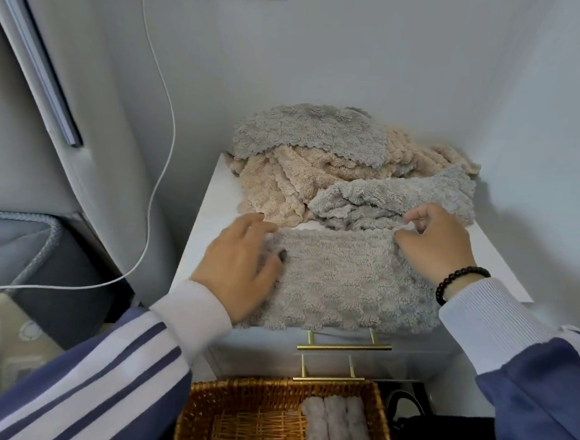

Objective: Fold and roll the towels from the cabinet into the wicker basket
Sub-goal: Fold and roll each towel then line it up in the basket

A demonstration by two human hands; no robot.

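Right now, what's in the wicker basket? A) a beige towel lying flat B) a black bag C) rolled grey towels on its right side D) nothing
C: three rolled grey towels lie side by side against the right side of the wicker basket, and its left half shows bare weave.

A fluffy grey scalloped-edge towel [346, 278] is spread flat on the near part of the white cabinet top [211, 193], its front edge reaching the cabinet's front rim. Behind it, a loose heap of unfolded towels is piled: a crumpled grey towel [396, 196] at the right, beige ribbed towels [284, 181] in the middle, and another grey towel [308, 131] draped on top at the back. Below, three rolled grey towels [335, 429] are laid side by side in the right half of the brown woven wicker basket [199, 412].
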